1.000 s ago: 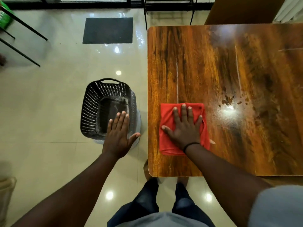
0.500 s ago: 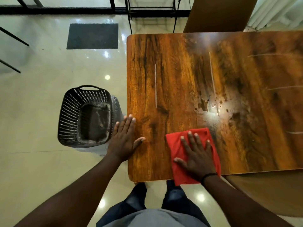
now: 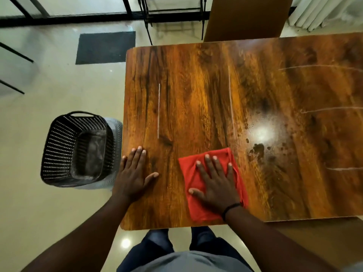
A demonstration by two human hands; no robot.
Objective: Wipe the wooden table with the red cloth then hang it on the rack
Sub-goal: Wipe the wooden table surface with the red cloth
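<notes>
The red cloth [image 3: 198,210] lies flat on the wooden table [image 3: 196,99], near its front edge. My right hand [image 3: 215,183] presses on the cloth with spread, straight fingers and covers its middle. My left hand [image 3: 133,173] rests flat on the table's left edge, fingers straight, holding nothing. Dark wet spots [image 3: 257,150] and thin white streaks mark the tabletop to the right of the cloth. A black metal rack [image 3: 172,12] stands on the floor beyond the table's far edge.
A black perforated basket [image 3: 78,149] stands on the floor left of the table, close to my left hand. A dark mat [image 3: 106,47] lies on the tiled floor further back. A brown panel [image 3: 245,16] stands behind the table. My legs are below the front edge.
My right hand has slid the cloth along the front of the table toward the right, closer to the wet spots. My left hand has moved from above the basket onto the table's left edge.
</notes>
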